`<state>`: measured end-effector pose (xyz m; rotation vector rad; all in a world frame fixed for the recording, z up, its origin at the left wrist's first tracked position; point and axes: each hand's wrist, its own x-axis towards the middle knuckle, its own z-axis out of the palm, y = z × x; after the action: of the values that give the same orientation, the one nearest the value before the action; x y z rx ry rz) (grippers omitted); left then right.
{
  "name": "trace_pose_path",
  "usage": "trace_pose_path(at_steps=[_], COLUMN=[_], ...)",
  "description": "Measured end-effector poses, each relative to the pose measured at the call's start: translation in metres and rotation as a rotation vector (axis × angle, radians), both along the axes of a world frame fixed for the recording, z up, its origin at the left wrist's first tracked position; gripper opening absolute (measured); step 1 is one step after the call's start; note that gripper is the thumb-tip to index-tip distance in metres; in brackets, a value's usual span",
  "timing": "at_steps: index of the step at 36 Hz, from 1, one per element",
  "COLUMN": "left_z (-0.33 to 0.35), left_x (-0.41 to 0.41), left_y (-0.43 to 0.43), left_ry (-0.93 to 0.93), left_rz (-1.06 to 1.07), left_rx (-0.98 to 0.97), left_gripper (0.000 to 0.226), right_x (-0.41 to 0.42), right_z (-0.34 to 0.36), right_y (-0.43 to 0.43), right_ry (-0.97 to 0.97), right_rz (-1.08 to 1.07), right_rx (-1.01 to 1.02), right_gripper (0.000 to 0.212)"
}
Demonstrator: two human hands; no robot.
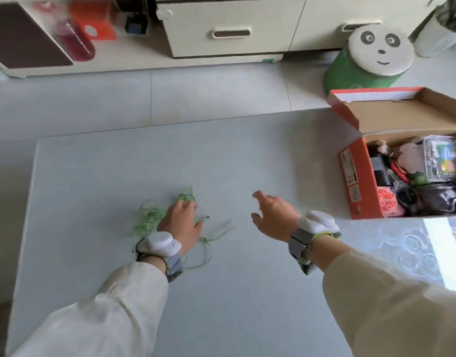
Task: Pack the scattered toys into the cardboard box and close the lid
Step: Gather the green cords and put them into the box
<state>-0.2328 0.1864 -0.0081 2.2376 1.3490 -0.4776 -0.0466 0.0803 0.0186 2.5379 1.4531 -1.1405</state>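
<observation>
My left hand (181, 220) lies palm-down, fingers nearly straight, on green string (147, 217), well left of the cardboard box (351, 173). My right hand (273, 215) hovers nearer, fingers spread, empty.

A pale grey tabletop (247, 279) carries a loose tangle of thin green strands (149, 217) left of its middle and, at the far right, an open orange cardboard box (355, 176) filled with toys (414, 173).

Cardboard box (355, 176) — right side cut off.
</observation>
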Motion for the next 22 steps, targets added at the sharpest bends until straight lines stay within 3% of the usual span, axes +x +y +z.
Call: trace_pose_path(at_steps=[5,10,13,17,22], left_z=[-0.032,-0.068,-0.08,-0.086,-0.061], left_x=[-0.055,-0.072,-0.069,-0.061,-0.03], left_y=[0.02,0.023,0.02,0.016,0.007], left_ry=[0.06,0.152,0.127,-0.037,-0.285], left_rz=[0.089,0.168,0.285,0.428,0.629], left_rx=[0.172,0.072,-0.047,-0.138,-0.47], left_gripper=[0.084,0.103,0.092,0.051,0.038], right_x=[-0.044,-0.064,-0.068,-0.067,-0.053], right_z=[-0.026,-0.044,-0.051,-0.051,-0.035], right_y=[0.002,-0.002,-0.004,-0.005,-0.006], right_ry=[0.074,0.085,0.096,0.107,0.139], right_rz=[0.028,0.09,0.102,0.102,0.045], right_rx=[-0.076,-0.13,-0.138,-0.13,-0.073], right_gripper=[0.046,0.047,0.047,0.047,0.047])
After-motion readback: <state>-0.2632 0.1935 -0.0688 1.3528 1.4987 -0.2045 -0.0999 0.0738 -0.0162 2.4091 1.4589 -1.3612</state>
